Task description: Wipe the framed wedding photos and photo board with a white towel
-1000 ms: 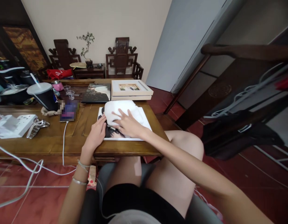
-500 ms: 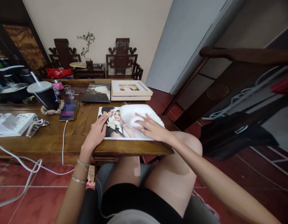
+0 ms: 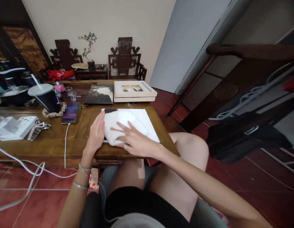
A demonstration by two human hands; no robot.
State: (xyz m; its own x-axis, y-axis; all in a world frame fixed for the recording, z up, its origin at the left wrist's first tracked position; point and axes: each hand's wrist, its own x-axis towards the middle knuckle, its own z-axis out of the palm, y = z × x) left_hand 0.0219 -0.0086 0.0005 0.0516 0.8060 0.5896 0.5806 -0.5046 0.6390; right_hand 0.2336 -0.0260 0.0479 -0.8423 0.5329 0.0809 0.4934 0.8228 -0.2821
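Observation:
A white-bordered photo print (image 3: 147, 122) lies flat near the front edge of the wooden table (image 3: 54, 142). A white cloth (image 3: 118, 125) covers most of its left and front part. My right hand (image 3: 132, 141) lies flat on the cloth with fingers spread, pressing it onto the print. My left hand (image 3: 96, 133) rests on edge at the print's left side, fingers together and straight, touching the cloth's left edge.
Behind the print lie a dark photo album (image 3: 99, 94) and a stack of cream picture frames (image 3: 134, 90). A phone (image 3: 70, 113) on a white cable, a black lidded cup (image 3: 43, 96), a power strip (image 3: 20, 125) and keys (image 3: 38, 128) sit to the left. A dark wooden rail (image 3: 244, 50) stands right.
My right hand swept the cloth from the print's right side back to its left front, covering the picture again. My left hand shifted slightly up along the left edge.

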